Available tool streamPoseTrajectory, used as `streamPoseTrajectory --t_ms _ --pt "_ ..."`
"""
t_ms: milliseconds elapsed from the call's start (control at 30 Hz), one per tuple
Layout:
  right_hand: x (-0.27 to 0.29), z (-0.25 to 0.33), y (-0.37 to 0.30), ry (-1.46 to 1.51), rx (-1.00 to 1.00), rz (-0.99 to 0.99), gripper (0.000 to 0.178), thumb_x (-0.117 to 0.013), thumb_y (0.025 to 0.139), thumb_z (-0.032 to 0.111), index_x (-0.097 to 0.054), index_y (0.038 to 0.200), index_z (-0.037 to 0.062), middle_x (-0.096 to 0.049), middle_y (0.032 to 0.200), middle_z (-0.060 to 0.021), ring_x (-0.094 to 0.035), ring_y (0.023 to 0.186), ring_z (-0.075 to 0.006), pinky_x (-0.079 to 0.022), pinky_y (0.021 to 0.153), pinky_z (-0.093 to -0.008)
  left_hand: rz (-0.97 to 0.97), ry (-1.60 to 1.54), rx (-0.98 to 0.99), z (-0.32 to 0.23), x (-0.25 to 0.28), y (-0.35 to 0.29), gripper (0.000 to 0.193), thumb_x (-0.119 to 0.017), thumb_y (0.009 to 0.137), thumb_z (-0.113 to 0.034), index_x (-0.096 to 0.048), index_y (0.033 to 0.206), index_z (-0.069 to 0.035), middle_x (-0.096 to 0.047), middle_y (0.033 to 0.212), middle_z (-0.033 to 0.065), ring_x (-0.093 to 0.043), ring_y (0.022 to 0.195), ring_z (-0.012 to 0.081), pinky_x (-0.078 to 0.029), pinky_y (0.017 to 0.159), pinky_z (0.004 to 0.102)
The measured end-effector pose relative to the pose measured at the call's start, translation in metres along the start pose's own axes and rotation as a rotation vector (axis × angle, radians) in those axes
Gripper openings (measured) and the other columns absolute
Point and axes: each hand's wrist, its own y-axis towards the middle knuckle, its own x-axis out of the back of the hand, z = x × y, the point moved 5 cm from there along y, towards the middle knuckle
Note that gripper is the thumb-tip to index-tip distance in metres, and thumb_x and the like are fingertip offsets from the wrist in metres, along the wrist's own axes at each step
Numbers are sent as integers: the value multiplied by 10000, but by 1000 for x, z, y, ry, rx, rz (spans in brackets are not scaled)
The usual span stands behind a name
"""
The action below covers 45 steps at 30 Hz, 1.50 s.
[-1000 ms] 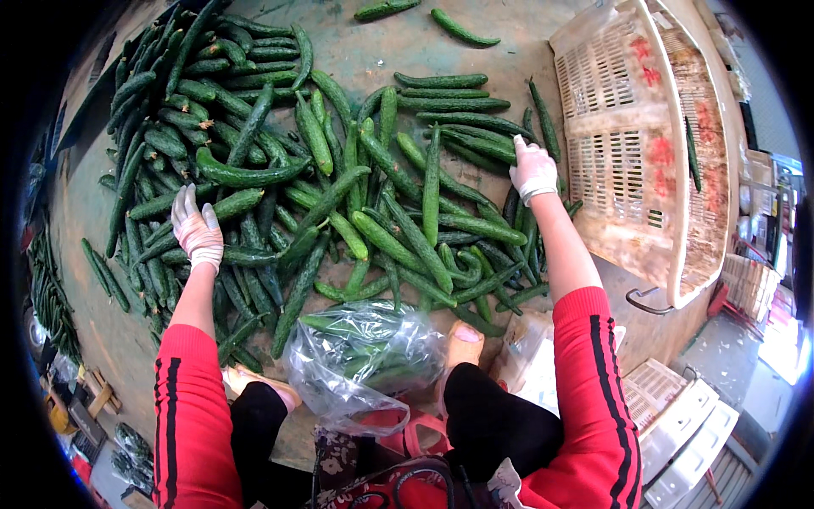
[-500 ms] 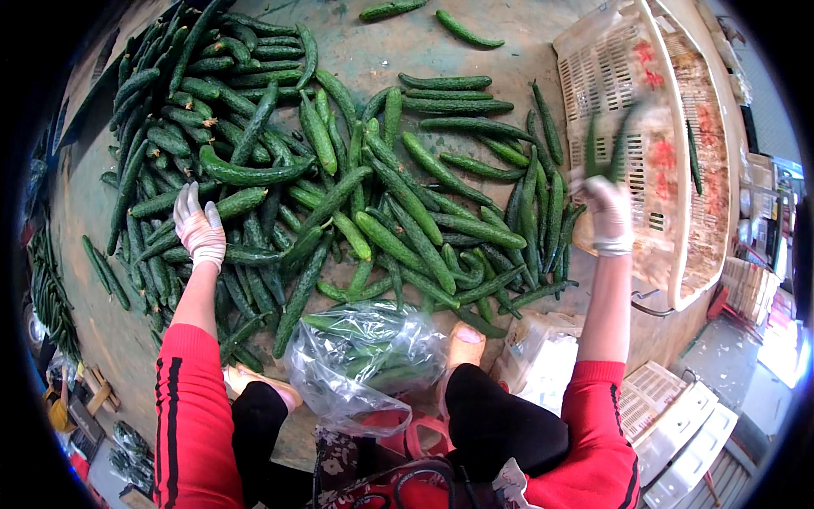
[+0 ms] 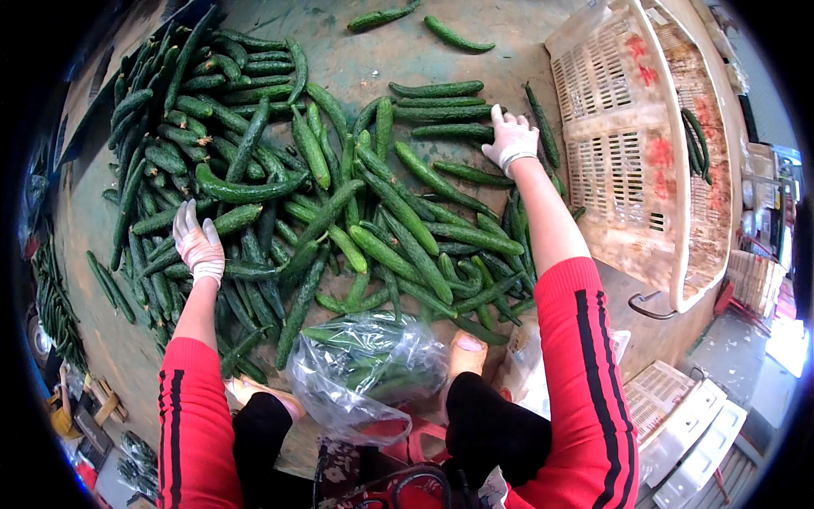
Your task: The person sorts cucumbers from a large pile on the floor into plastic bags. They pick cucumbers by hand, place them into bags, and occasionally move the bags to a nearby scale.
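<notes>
A large heap of green cucumbers (image 3: 246,140) covers the left and middle of the work surface. My left hand (image 3: 199,244), in a thin whitish glove, rests on the heap with its fingers stretched out. My right hand (image 3: 514,141), gloved too, is open at the right end of a short row of cucumbers (image 3: 441,102). Its fingertips touch or hover over the end of a dark cucumber (image 3: 451,131); I cannot tell which. To its right, a white slotted plastic crate (image 3: 606,93) has a few cucumbers (image 3: 697,146) inside.
A clear plastic bag (image 3: 365,356) of cucumbers lies between my feet. Two loose cucumbers (image 3: 458,34) are at the far edge. More white crates (image 3: 678,424) stand at the lower right. A bent metal handle (image 3: 651,307) sticks out beside the slotted crate.
My right hand has swung left from the crate, where it held cucumbers, to the row. More cucumbers show inside the crate. My left hand has hardly moved.
</notes>
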Motion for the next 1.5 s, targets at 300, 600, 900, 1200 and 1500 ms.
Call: streamPoseTrajectory --t_ms 300,600,900,1200,1500 --pt "19 52 -103 698 384 363 394 -531 848 426 -670 896 60 -650 940 -180 -623 919 -340 -483 831 -426 1 13 5 0 2 -2 487 -503 862 -214 -423 1328 -97 -427 1355 128 -379 1245 338 -300 1054 445" --pt "-26 -12 -2 7 -56 224 761 -705 717 358 -390 1354 83 -561 1228 -140 -545 1127 -304 -452 912 -410 -3 1 7 -4 1 2 482 -512 855 -195 -428 1319 -94 -430 1350 127 -384 1237 338 -303 1052 449" --pt "11 -18 -66 268 228 70 476 -719 645 251 -540 1032 40 -641 955 -186 -618 943 -335 -485 832 -410 3 -7 18 -3 1 0 485 -513 852 -197 -429 1318 -94 -429 1351 130 -379 1243 343 -302 1054 449" --pt "83 -206 -120 2312 -30 -493 500 -611 845 360 -522 1205 25 -538 1207 -190 -547 1070 -262 -440 952 -416 6 16 31 1 -1 -1 482 -515 857 -196 -428 1321 -101 -432 1355 122 -384 1245 335 -304 1051 450" --pt "-9 -79 -70 746 154 -78 316 -649 796 229 -651 1095 127 -659 1046 -84 -613 983 -234 -492 862 -356 4 7 17 -4 -3 4 471 -504 866 -196 -427 1321 -100 -433 1354 125 -383 1246 334 -301 1056 446"
